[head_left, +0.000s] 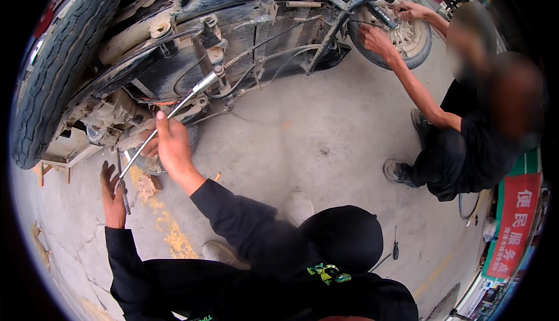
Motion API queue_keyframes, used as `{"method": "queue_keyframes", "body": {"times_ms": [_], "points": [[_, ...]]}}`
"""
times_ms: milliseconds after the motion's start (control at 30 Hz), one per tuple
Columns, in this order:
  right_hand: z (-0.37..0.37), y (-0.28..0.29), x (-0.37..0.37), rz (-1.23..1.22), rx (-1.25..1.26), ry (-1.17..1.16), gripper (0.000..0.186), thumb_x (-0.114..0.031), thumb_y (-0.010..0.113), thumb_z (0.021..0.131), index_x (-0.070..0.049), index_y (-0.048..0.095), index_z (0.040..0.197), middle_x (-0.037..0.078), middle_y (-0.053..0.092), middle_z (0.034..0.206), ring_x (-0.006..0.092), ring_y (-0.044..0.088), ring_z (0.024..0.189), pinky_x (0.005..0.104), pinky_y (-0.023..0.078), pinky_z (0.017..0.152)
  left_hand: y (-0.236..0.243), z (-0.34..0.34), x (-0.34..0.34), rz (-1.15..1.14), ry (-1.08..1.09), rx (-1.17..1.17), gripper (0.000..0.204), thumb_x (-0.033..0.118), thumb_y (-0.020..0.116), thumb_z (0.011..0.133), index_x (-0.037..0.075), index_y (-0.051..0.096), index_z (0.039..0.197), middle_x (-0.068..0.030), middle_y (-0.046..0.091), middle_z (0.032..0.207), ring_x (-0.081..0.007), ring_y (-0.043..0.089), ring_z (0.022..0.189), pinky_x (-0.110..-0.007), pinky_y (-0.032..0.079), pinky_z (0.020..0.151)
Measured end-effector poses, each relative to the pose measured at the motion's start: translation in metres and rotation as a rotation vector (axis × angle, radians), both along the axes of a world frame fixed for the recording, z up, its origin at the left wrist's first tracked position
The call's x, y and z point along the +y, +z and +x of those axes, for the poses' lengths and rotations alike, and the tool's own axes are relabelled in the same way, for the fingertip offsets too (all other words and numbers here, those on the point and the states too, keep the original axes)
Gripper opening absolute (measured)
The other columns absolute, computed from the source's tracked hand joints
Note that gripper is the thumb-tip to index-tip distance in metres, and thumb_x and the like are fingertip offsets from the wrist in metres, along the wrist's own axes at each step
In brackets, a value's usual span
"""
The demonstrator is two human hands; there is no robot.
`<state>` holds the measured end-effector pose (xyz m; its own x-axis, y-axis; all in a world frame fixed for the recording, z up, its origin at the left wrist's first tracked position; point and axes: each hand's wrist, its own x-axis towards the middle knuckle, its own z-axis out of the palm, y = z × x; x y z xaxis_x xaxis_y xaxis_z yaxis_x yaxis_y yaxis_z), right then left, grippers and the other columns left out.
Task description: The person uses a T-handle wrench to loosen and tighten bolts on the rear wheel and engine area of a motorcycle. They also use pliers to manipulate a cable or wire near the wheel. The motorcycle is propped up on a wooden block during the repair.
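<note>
A grimy two-wheeled vehicle (279, 41) lies tipped over, its underside facing me. A long silver T-handle wrench (138, 155) runs from low left up to a spring fitting (230, 65) on the frame. My right hand (174, 152) grips its shaft, thumb uppermost, covering part of it. My left hand (113, 199), dirty at the fingers, rests against the crossbar at the lower end, fingers pointing upward and not wrapped round it. A large black tyre (52, 76) rises at the left; another wheel behind my right hand is partly hidden.
Two people (437, 146) crouch at the right, their hands (378, 44) at a spoked wheel (416, 50). A screwdriver (395, 242) lies on the concrete floor (314, 140). A wooden block (149, 186) sits under the vehicle. A red-and-green banner (512, 228) lines the right edge.
</note>
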<state>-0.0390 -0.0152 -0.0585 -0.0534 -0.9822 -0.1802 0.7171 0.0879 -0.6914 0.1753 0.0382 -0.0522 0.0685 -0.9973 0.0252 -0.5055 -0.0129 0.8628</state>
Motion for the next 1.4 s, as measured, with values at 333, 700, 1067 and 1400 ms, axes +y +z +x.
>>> {"method": "queue_keyframes", "body": {"times_ms": [333, 700, 1067, 1400], "points": [[0.006, 0.01, 0.005, 0.014, 0.016, -0.016, 0.053, -0.051, 0.039, 0.1, -0.002, 0.05, 0.083, 0.009, 0.063, 0.068, 0.0132, 0.059, 0.044, 0.024, 0.042, 0.038, 0.002, 0.005, 0.0, 0.54, 0.112, 0.718, 0.061, 0.057, 0.037, 0.098, 0.004, 0.062, 0.08, -0.0083, 0.063, 0.065, -0.018, 0.056, 0.047, -0.031, 0.046, 0.047], [0.003, 0.02, 0.0, 0.057, -0.002, 0.013, 0.055, -0.049, 0.039, 0.101, 0.004, 0.053, 0.095, 0.017, 0.067, 0.079, 0.0169, 0.063, 0.052, 0.0264, 0.049, 0.045, 0.034, -0.004, 0.0, -0.071, -0.122, -0.168, 0.041, 0.036, 0.051, 0.097, -0.002, 0.063, 0.106, -0.019, 0.066, 0.096, -0.0346, 0.064, 0.088, -0.039, 0.05, 0.081], [-0.005, 0.019, 0.003, 0.039, -0.035, -0.035, 0.048, -0.045, 0.04, 0.102, 0.001, 0.049, 0.095, 0.018, 0.065, 0.078, 0.0172, 0.061, 0.052, 0.0265, 0.047, 0.045, 0.035, -0.01, 0.003, -0.395, -0.226, -0.579, 0.053, 0.018, 0.059, 0.091, -0.001, 0.043, 0.137, -0.0189, 0.052, 0.131, -0.0306, 0.051, 0.122, -0.042, 0.043, 0.099], [0.0, 0.02, 0.002, 0.051, 0.012, -0.018, 0.05, -0.045, 0.039, 0.102, 0.003, 0.052, 0.094, 0.017, 0.066, 0.077, 0.018, 0.062, 0.05, 0.0253, 0.048, 0.045, 0.017, -0.011, 0.008, 0.293, 0.19, 0.394, 0.043, 0.04, 0.046, 0.099, 0.004, 0.059, 0.118, -0.0163, 0.065, 0.109, -0.0261, 0.066, 0.096, -0.036, 0.053, 0.079]]}}
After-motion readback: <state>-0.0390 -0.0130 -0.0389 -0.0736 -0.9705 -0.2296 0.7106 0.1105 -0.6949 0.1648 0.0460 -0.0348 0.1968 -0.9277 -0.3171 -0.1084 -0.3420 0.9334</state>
